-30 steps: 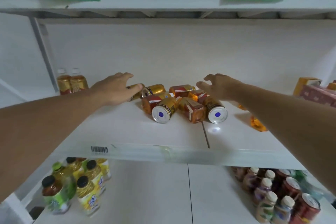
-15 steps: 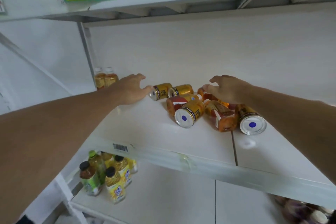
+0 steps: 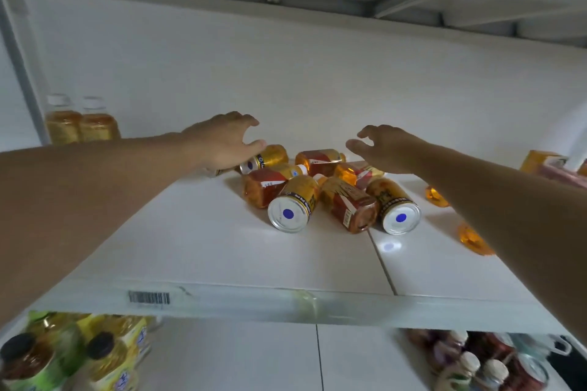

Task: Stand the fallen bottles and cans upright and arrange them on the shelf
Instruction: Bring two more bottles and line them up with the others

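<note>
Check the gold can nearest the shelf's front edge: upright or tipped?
Tipped. The gold can lies on its side on the shelf, its round blue-dotted end facing the camera.

Both forearms are bare to the left hand point(image 3: 222, 144) and right hand point(image 3: 386, 149), no sleeves showing.

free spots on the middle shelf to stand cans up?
Bare: the front strip between the shelf lip and the fallen pile, and the back-left stretch between the two upright bottles and the left hand. Crowded: centre pile, and right side under the right hand.
</note>
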Tool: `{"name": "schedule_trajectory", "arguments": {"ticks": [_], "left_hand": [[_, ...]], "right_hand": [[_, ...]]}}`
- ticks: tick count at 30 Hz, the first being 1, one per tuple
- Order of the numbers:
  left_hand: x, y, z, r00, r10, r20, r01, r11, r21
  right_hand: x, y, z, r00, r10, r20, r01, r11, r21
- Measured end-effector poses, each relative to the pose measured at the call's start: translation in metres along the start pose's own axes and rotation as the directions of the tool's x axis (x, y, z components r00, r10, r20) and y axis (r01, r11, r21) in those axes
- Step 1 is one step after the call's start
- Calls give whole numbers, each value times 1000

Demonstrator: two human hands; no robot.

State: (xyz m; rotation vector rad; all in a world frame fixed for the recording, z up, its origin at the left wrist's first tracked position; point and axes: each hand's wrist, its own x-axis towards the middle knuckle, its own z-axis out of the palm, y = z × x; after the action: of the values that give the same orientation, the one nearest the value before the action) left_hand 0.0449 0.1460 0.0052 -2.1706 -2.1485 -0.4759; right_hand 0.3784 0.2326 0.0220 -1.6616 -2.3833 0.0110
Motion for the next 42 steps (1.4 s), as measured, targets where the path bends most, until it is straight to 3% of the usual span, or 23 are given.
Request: {"name": "schedule_trajectory", "arguments": {"ticks": [7,11,14,20,24,28,33,37,40,42], "left_hand": [[7,31,-2,994,104,22,-105,992,71],[-1,40,9,966,25,257,-48,995,83],[-12,44,11,950,-27,312,24,1000,16],[-30,54,11,927,-81,367,29,989,144],[-43,52,12,942,-70,328,46,996,79],[-54,51,3,960,-60,273,85,993,-83],[-62,33,-22,967,-158,198,200,957,-210],[-75,9,-45,959,-267,95,275,797,-538],[-95,-9,-57,931,-343,127,279,442,-852],[-110,-20,-62,914,-385,127,254,299,-920]], "right_hand": [[-43,-7,-10,994,-51,98,54,998,-27],[-64,-33,-1,973,-135,186,160,979,-126],[-75,-47,6,948,-118,295,193,952,-239],[-81,-60,15,960,-115,257,215,889,-405],[-82,-65,17,965,-109,239,180,937,-299],[-78,-63,7,985,-40,168,53,996,-75],[-64,-69,-19,996,-87,36,81,987,138],[-45,-92,-34,996,-76,-40,86,893,442],[-36,-123,-29,999,-46,-23,49,704,709],[-32,-146,-20,998,-61,-4,40,602,798]]}}
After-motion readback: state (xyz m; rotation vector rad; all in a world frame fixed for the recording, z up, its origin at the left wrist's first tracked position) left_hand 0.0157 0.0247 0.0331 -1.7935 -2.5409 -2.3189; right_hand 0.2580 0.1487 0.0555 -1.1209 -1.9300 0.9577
